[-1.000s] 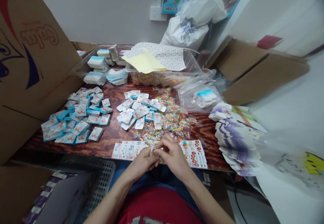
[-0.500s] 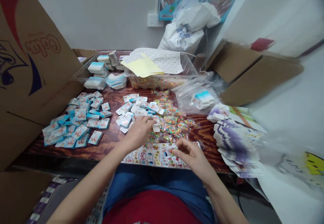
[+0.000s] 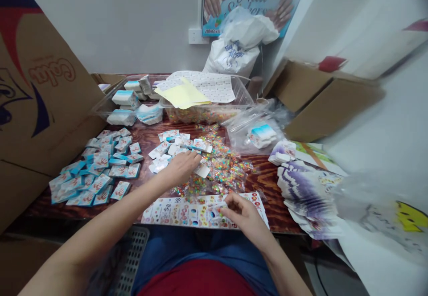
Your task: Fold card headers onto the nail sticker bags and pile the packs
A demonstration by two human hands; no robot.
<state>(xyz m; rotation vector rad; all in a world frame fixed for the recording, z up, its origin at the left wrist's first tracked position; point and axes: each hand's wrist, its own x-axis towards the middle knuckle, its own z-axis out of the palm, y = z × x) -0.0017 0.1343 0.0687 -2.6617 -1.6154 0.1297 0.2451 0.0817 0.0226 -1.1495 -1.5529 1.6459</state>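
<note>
Wooden table (image 3: 265, 178) carries the sticker sheet (image 3: 180, 211) at its near edge, and the right hand (image 3: 242, 213) is pinched narrow over it; what it holds cannot be told. Left hand (image 3: 180, 167) lies palm-down on the white-and-blue cards (image 3: 168, 135), fingertips touching one white card (image 3: 203, 170); grasp cannot be told.

Table (image 3: 264, 180) is showing dark reddish-brown wood grain. Small cards (image 3: 167, 135) are showing turquoise and white, each bearing a red handprint motif. Sticker sheet (image 3: 180, 211) is carrying rows of multicoloured motifs on white. Clear packets (image 3: 227, 166) are showing orange, green, yellow and pink specks. Paper (image 3: 182, 95) is showing plain pale yellow; dotted sheet (image 3: 217, 86) is showing white with fine dot rows. Fanned cards (image 3: 307, 193) are showing purple on white. Cardboard box (image 3: 43, 95) is bearing red lettering and navy swirls on brown.
</note>
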